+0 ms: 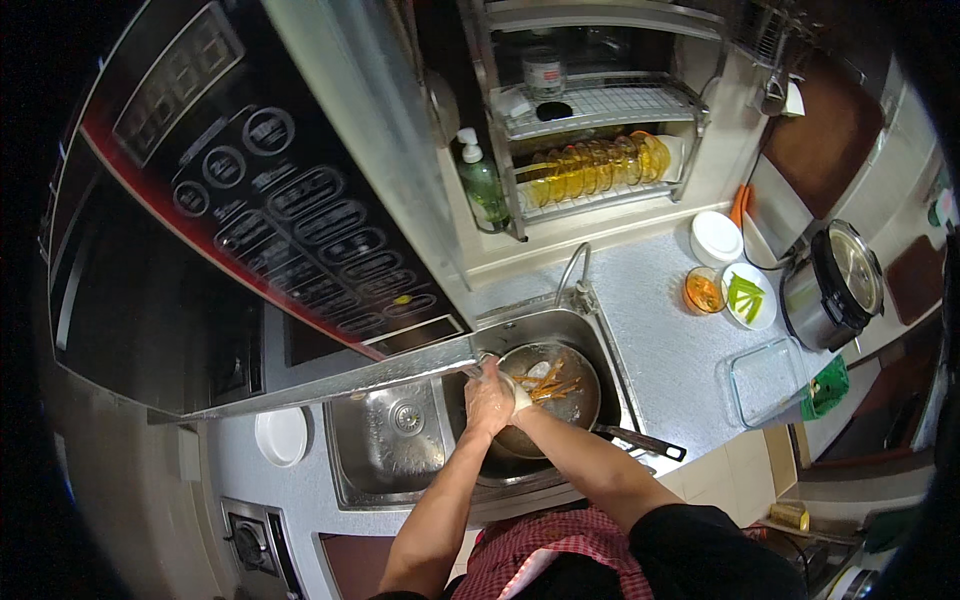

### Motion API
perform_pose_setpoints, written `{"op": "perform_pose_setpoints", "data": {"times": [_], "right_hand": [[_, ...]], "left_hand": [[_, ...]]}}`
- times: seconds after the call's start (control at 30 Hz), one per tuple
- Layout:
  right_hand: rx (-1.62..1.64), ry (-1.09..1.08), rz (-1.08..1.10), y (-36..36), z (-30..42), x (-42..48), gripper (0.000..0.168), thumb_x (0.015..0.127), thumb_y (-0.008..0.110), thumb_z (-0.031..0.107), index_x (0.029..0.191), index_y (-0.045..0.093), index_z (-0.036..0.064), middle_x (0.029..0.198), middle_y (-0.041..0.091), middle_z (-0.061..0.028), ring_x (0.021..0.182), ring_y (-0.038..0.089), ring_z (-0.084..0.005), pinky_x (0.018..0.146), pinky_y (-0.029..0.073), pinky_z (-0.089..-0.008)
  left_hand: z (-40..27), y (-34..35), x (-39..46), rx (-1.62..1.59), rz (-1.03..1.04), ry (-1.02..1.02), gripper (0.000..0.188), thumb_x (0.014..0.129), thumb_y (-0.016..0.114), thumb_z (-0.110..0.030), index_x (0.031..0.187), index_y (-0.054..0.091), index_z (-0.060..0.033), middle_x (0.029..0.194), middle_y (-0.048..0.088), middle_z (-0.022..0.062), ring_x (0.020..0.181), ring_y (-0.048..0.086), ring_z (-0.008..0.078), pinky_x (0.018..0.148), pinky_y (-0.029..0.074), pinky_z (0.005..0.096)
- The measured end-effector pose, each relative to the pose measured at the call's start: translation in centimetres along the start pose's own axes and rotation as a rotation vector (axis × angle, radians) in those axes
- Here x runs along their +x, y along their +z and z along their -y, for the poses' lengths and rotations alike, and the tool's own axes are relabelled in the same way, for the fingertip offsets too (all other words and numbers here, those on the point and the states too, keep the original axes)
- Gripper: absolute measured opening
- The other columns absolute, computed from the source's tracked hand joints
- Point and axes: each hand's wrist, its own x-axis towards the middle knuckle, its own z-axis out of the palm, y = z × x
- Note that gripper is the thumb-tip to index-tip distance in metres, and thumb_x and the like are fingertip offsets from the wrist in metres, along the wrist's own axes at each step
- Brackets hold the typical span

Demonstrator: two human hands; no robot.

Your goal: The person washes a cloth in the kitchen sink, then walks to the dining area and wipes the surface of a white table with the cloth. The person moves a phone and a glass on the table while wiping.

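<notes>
Both hands meet over the right basin of a stainless-steel double sink, at the left rim of a frying pan. My left hand is curled, with wet-looking skin. Just beyond its wrist, my right hand is mostly hidden behind it. Between them shows a pale item, too covered to name. In the pan lie several thin orange-brown strips and a small whitish thing, apparently in water. The pan's dark handle juts over the sink's right edge.
A microwave oven juts in close at upper left. Behind the sink stand a faucet, a soap bottle and a rack of amber plates. Rightward are green vegetable slices, a glass dish and an electric cooker.
</notes>
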Motion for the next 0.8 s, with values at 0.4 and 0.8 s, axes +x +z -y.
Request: {"op": "perform_pose_setpoints", "data": {"times": [0.4,0.8], "right_hand": [[0.13,-0.249,0.217,-3.9,3.3,-4.7,0.022,0.092,0.058,0.02,0.108,0.06,0.007,0.104,0.062,-0.0077,0.093,0.061,-0.0189,0.079,0.049,-0.0295],[0.706,0.013,0.198,-9.2,4.9,-6.1,0.035,0.096,0.054,0.021,0.126,0.051,0.002,0.119,0.059,-0.0108,0.106,0.06,-0.0242,0.094,0.05,-0.0356]], "left_hand": [[7.6,2.0,1.3,-1.008,-0.066,-0.512,0.054,0.09,0.062,-0.04,0.122,0.056,0.0029,0.117,0.062,0.0123,0.107,0.059,0.0214,0.093,0.045,0.0325],[2.8,2.2,4.1,-0.168,0.119,-0.334,0.07,0.089,0.042,-0.061,0.116,0.063,0.0,0.117,0.06,0.0293,0.115,0.054,0.0441,0.099,0.042,0.0428]]}}
